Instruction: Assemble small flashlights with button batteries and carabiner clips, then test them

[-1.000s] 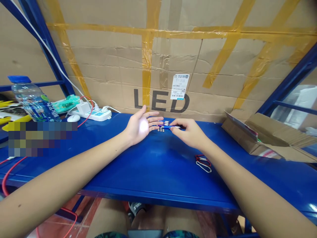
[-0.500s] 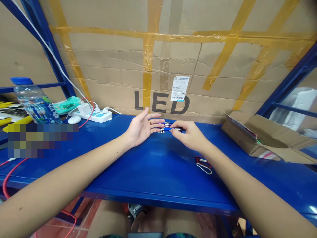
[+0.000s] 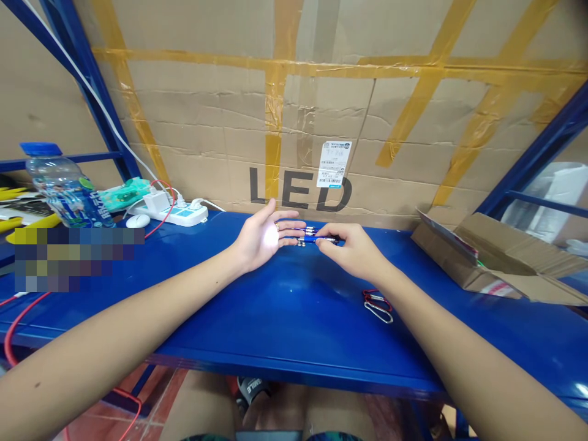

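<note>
My right hand (image 3: 351,250) grips a small blue flashlight (image 3: 309,240) between thumb and fingers, its lit end pointing left. A bright white spot from it lies on the palm of my left hand (image 3: 263,237). That left hand is open, fingers apart and palm turned toward the light, with a ring on one finger. Just behind the held flashlight, more blue and silver cylinders (image 3: 310,230) show, partly hidden by my fingers; their number I cannot tell. Nearer my right forearm, a red carabiner (image 3: 371,296) and a silver carabiner (image 3: 379,313) lie on the blue table (image 3: 285,331).
At the left stand a water bottle (image 3: 64,190) and a white power strip (image 3: 179,213) with plugs and cables. A white mouse-shaped thing (image 3: 138,221) lies beside them. An opened cardboard box (image 3: 463,260) sits at the right. A large taped carton (image 3: 206,122) walls off the back.
The flashlight has come on, and a bright spot now shows on my left palm. Both hands have stayed nearly where they were.
</note>
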{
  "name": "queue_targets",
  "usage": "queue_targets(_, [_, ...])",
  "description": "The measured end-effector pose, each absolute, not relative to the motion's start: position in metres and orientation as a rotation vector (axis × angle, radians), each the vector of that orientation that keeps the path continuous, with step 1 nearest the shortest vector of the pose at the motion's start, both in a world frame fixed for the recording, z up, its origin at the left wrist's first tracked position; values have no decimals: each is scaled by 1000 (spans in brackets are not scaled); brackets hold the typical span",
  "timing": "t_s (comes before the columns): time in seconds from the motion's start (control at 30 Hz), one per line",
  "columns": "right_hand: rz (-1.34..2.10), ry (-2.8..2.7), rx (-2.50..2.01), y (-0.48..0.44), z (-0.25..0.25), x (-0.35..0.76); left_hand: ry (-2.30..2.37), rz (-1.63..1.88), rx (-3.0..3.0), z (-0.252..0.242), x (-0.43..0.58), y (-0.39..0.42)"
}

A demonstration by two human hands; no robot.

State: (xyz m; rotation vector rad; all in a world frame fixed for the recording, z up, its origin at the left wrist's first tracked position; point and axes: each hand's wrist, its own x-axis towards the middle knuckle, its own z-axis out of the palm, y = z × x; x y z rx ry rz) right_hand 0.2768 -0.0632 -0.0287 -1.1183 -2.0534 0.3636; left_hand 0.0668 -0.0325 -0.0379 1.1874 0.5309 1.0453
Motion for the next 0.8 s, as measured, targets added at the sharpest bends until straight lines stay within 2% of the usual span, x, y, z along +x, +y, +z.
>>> queue_targets(0.8, [336, -2079, -1140, -65, -28, 277, 498, 1038, 1085, -36, 69, -34])
